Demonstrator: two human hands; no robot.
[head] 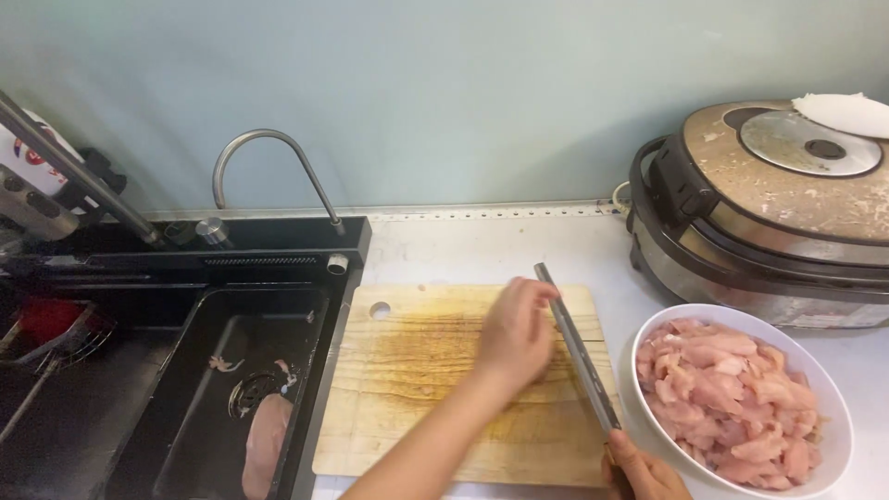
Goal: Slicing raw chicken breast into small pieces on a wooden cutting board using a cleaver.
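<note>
- While the left hand (517, 335) lies palm down with fingers loosely curled on the wooden cutting board (417, 380), its fingertips touch the flat side of the knife blade (579, 352); it grips nothing.
- At the bottom edge of the view, the right hand (644, 472) is closed around the knife's handle, which the hand mostly hides.
- From that hand the long blade runs up and away, ending just past the left hand's fingers.
- Any meat under the left palm is hidden, so I cannot tell whether something lies there.
- Just right of the right hand stands a white bowl (829, 463), filled with pale pink strips of raw chicken (732, 398).
- Beyond the bowl, farther from both hands, sits a worn multicooker (769, 222) with a white spoon (847, 113) resting on its lid.
- Well to the left of the left hand is a black sink (185, 370) with a curved tap (269, 162); a whole piece of raw chicken (264, 444) lies in its basin.
- Board, bowl and cooker all rest on the pale worktop (482, 245).
</note>
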